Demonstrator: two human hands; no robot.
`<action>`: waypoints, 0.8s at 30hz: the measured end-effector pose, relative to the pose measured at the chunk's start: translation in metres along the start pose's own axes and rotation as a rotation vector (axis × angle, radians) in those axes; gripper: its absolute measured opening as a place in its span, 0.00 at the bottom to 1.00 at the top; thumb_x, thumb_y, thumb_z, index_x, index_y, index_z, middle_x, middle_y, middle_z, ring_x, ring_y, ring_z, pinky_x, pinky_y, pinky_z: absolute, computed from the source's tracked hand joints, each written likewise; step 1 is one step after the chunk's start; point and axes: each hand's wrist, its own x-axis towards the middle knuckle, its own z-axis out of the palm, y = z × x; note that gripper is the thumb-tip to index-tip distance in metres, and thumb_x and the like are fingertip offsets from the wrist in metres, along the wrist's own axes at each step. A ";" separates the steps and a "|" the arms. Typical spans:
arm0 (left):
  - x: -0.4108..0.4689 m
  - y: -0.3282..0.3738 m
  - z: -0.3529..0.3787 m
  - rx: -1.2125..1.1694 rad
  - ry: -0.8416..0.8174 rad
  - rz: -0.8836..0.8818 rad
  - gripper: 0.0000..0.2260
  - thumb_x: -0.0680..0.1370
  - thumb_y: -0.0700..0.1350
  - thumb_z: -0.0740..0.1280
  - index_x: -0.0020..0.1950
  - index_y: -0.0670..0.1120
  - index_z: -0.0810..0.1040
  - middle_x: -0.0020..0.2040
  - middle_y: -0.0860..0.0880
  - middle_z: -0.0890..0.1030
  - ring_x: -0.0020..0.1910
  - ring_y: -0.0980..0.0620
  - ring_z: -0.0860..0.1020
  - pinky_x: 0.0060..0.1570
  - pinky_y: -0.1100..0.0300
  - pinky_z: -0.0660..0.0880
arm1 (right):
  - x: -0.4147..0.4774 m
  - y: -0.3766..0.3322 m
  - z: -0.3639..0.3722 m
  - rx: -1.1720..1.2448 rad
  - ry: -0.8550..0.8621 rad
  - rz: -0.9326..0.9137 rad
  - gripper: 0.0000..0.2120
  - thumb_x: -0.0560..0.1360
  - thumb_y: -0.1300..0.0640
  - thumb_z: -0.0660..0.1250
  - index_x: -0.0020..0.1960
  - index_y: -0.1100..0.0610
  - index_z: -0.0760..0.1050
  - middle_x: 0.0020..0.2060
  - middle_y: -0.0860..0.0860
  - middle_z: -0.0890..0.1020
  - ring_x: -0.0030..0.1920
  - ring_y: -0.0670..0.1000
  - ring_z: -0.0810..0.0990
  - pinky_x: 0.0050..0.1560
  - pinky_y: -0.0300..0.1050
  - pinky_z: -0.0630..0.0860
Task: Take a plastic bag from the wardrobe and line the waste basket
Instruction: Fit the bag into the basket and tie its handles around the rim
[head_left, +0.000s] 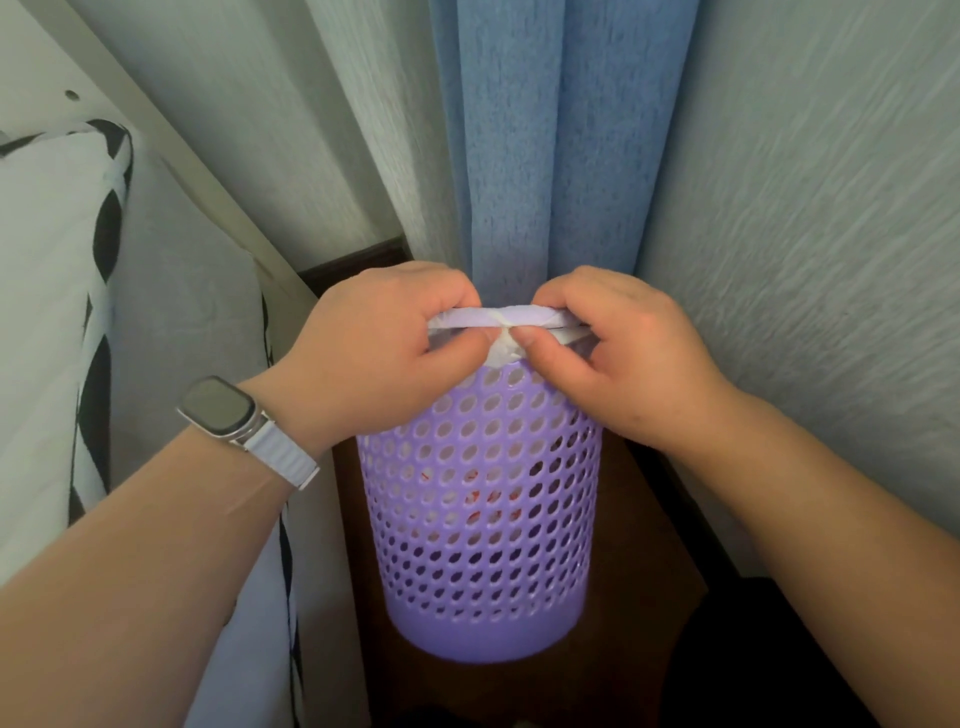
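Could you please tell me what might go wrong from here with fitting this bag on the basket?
1. Both the left hand and right hand pinch the plastic bag at one gathered spot; pulling harder may tear it.
2. The waste basket is held only at its top, so a tug could tip it.

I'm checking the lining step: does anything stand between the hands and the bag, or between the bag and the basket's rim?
Nothing visible does. The left hand and right hand both pinch the plastic bag right at the waste basket rim.
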 end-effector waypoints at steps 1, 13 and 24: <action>0.000 -0.001 0.000 0.025 0.016 0.005 0.11 0.74 0.55 0.59 0.39 0.50 0.76 0.33 0.53 0.75 0.34 0.53 0.73 0.34 0.52 0.71 | 0.002 0.001 -0.002 0.011 -0.013 0.003 0.12 0.76 0.47 0.63 0.47 0.56 0.77 0.38 0.45 0.74 0.40 0.48 0.73 0.41 0.50 0.73; -0.001 -0.001 0.003 0.097 0.265 0.015 0.11 0.77 0.50 0.61 0.40 0.45 0.77 0.34 0.55 0.71 0.34 0.55 0.69 0.33 0.59 0.66 | 0.006 0.000 -0.008 0.027 0.165 0.072 0.15 0.74 0.48 0.65 0.51 0.59 0.78 0.43 0.52 0.79 0.45 0.53 0.75 0.48 0.51 0.72; -0.001 0.000 -0.006 -0.053 -0.044 0.036 0.12 0.72 0.54 0.64 0.50 0.50 0.79 0.41 0.54 0.79 0.41 0.54 0.76 0.42 0.54 0.73 | -0.002 0.000 0.004 -0.046 0.229 0.104 0.10 0.72 0.51 0.64 0.42 0.58 0.74 0.37 0.52 0.74 0.39 0.55 0.72 0.44 0.52 0.66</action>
